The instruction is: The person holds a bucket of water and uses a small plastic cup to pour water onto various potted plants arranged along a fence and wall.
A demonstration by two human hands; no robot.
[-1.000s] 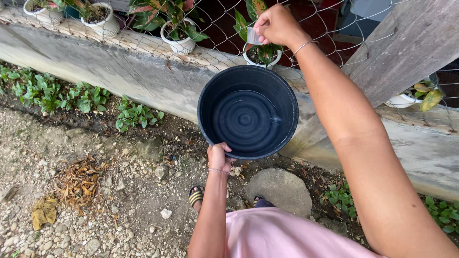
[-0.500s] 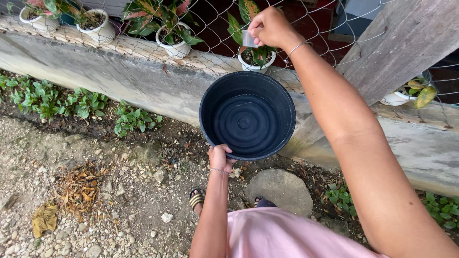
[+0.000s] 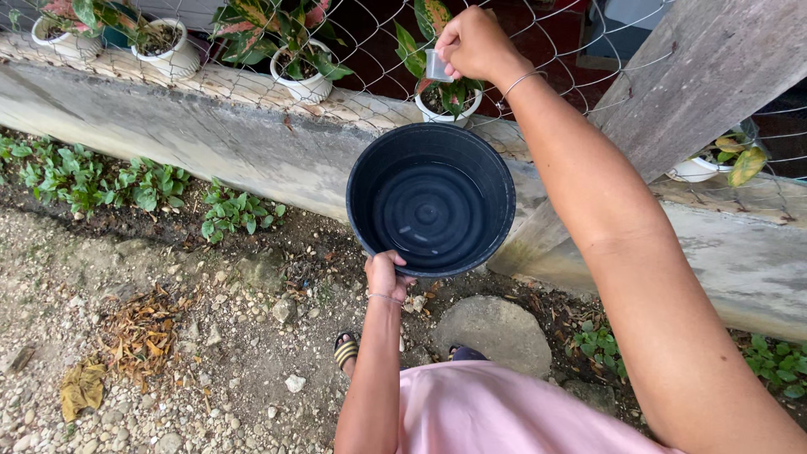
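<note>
My left hand (image 3: 385, 275) grips the near rim of a round black basin (image 3: 430, 200) that holds a shallow layer of water. The basin hangs level in front of a low concrete wall (image 3: 210, 134). My right hand (image 3: 473, 40) is raised above the basin's far side, shut on a small clear plastic cup (image 3: 436, 65). The cup is tipped over a white pot with a green and yellow leafed plant (image 3: 448, 101) that stands on the wall behind a wire mesh fence.
More white potted plants (image 3: 303, 63) line the wall top to the left. A slanted wooden post (image 3: 698, 84) rises at the right. Green weeds (image 3: 92, 172) grow along the wall's foot. Gravel, dry leaves (image 3: 139, 328) and a flat stone (image 3: 492, 332) lie below, by my sandalled feet.
My right hand has tilted the cup slightly lower over the potted plant. The basin has shifted a little to the left; the water in it ripples.
</note>
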